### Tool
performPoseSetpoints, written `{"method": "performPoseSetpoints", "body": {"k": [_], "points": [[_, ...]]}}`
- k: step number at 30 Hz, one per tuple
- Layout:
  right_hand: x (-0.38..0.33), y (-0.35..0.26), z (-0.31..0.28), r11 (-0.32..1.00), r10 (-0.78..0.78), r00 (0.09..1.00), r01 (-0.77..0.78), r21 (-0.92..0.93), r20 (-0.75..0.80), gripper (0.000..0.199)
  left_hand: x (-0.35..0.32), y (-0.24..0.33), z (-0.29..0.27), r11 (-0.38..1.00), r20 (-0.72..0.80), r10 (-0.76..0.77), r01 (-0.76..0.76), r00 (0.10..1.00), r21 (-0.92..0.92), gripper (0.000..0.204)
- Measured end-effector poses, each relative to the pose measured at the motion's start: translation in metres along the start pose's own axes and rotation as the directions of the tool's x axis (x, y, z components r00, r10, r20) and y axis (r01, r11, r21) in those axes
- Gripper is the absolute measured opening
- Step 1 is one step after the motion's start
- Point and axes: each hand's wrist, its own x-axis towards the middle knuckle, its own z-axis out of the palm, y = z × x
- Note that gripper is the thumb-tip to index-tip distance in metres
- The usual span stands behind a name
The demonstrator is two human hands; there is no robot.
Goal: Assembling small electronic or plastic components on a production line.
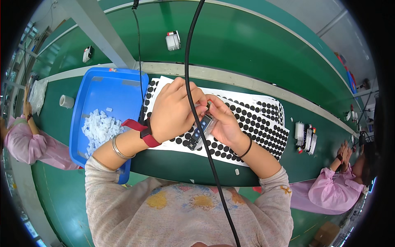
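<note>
we are holding a small dark gadget [200,132] with a clear casing between both hands, just above the sheets of black round stickers [263,125] that are lying on the green surface [61,123]. our right hand [225,121] is cradling the gadget from underneath, fingers curled around its far end so it is staying steady and tilted toward us. our left hand [175,111] is closing over the top of it, fingertips pinching at its upper edge, seemingly pressing something small onto it; what sits under those fingertips is hidden from us. we are keeping the gadget right over the stickers, probably so the next dot is within a short reach.

a blue tray [105,88] with a heap of small clear plastic pieces [98,128] is sitting just to the left of our left hand, close enough to pick from without leaning. a black cable [189,74] is hanging across the view in front of the hands. to the right of our right hand, well apart, a few white units [305,138] are standing in a cluster. a roll of tape [66,101] is resting beyond the tray.
</note>
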Motion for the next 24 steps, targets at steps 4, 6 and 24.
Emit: {"method": "performPoseSetpoints", "body": {"k": [4, 6, 24], "points": [[-0.001, -0.002, -0.006, 1.0, 0.016, 0.997, -0.016, -0.007, 0.073, 0.026, 0.008, 0.003, -0.005, 0.993, -0.012, -0.109, 0.108, 0.994, -0.05, 0.02], [-0.001, -0.003, -0.008, 1.0, 0.026, 0.991, -0.025, -0.015, 0.128, 0.025, 0.011, -0.007, -0.006, 0.975, 0.067, -0.111, 0.122, 0.992, -0.183, 0.02], [-0.015, -0.028, 0.018, 0.877, -0.25, 0.964, 0.184, -0.443, -0.094, 0.035, 0.043, -0.014, -0.002, 0.78, 0.302, -0.175, 0.319, 0.937, -0.538, 0.015]]}}
